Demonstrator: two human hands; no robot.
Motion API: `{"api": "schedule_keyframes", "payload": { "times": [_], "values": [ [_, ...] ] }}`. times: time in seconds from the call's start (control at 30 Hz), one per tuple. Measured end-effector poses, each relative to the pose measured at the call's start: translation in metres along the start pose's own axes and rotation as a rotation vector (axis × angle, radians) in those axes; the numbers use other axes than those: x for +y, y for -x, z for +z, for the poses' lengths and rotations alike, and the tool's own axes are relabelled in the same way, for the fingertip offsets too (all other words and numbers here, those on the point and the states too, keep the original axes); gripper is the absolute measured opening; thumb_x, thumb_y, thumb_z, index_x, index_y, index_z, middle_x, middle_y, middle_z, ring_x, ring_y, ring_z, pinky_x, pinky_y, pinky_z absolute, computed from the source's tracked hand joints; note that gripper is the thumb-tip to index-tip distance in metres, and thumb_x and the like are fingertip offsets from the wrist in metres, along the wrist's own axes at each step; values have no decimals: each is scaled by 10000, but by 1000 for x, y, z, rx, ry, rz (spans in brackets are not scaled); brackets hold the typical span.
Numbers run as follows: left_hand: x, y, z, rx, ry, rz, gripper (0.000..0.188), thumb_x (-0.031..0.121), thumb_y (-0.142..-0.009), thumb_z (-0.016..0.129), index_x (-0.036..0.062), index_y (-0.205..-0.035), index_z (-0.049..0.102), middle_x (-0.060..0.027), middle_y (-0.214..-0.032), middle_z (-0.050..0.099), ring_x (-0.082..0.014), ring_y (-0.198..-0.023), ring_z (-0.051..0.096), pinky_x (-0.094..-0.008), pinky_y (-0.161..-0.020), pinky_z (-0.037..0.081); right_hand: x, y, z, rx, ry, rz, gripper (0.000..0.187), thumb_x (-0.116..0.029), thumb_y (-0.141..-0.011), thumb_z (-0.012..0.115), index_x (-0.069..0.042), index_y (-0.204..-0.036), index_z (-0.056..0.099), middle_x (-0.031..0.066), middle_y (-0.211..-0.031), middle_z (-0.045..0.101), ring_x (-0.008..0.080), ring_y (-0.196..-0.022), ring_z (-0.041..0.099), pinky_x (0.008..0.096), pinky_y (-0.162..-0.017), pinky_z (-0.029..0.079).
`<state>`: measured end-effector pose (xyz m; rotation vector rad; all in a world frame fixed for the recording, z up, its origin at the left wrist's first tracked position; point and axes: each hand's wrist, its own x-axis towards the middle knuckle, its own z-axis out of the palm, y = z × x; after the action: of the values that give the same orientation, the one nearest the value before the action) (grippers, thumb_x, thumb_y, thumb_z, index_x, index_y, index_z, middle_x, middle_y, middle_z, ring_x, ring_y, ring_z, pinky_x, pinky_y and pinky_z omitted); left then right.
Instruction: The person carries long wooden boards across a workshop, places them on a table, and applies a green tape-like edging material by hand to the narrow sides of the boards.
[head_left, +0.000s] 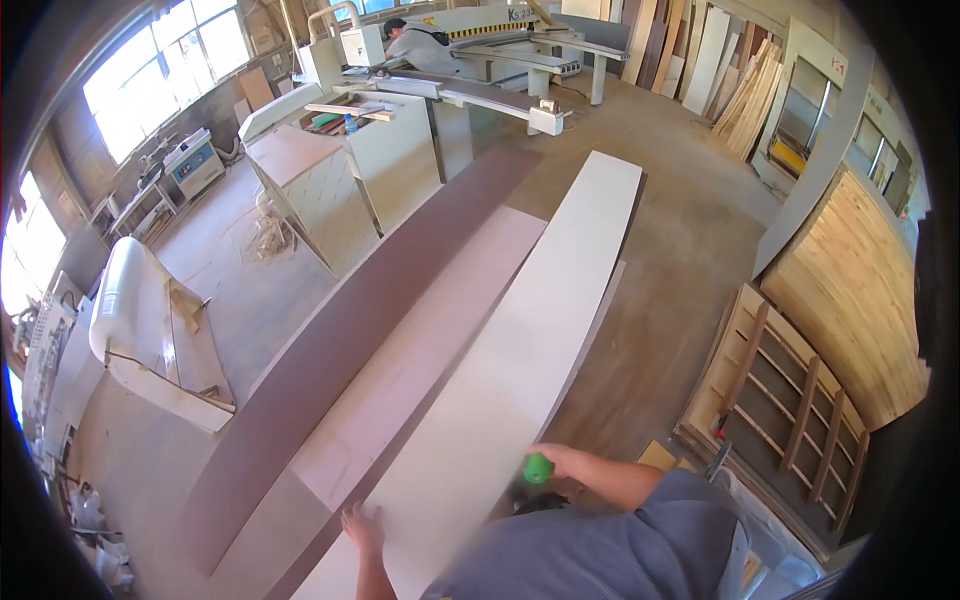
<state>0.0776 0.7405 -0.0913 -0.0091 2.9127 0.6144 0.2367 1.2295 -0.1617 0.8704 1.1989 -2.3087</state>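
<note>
A long white panel (pixel 500 350) stretches away in front of me, over a pink board (pixel 420 350) that shows along its left side. My left hand (pixel 364 530) rests on the panel's left edge, fingers apart, holding nothing. Close to the right edge, my right hand (pixel 560 461) is closed around a green, round-ended object (pixel 537 468). Most of that object is hidden, so its kind is unclear. Farther left lies a long brown panel (pixel 370 340), roughly parallel to the white one.
A large panel machine (pixel 490 45) stands at the back, with a person (pixel 425 50) leaning over it. A box-like bench (pixel 290 150) and a plastic-wrapped roll (pixel 125 290) are at left. On the right are a slatted wooden frame (pixel 790 400) and a leaning wood panel (pixel 850 300).
</note>
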Motion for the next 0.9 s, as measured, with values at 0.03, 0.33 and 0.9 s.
{"api": "schedule_keyframes", "payload": {
  "times": [0.03,0.33,0.9],
  "values": [
    [2,19,5,62,-76,78,762,410,-797,822,55,-1414,548,-216,-1499,467,-408,-1447,368,-557,-1217,253,-10,6,4,81,-68,135,197,-258,-934,709,-74,-1002,695,39,-919,701,189,-816,690,367,-702,605],
    [9,216,51,296,-815,559,665,425,-1028,474,194,-1625,292,-170,-1707,154,-320,-1578,155,-622,-1239,91,-42,27,20,269,340,236,515,-500,-897,762,-11,-1050,712,65,-926,694,190,-787,653,372,-704,547],
    [-35,233,-40,-277,-268,320,784,107,-794,583,72,-1556,406,-203,-1666,254,-389,-1562,179,-656,-1229,75,-11,124,86,279,424,12,529,-499,-872,759,25,-825,699,61,-749,635,173,-658,579,363,-621,485]
  ]
}}
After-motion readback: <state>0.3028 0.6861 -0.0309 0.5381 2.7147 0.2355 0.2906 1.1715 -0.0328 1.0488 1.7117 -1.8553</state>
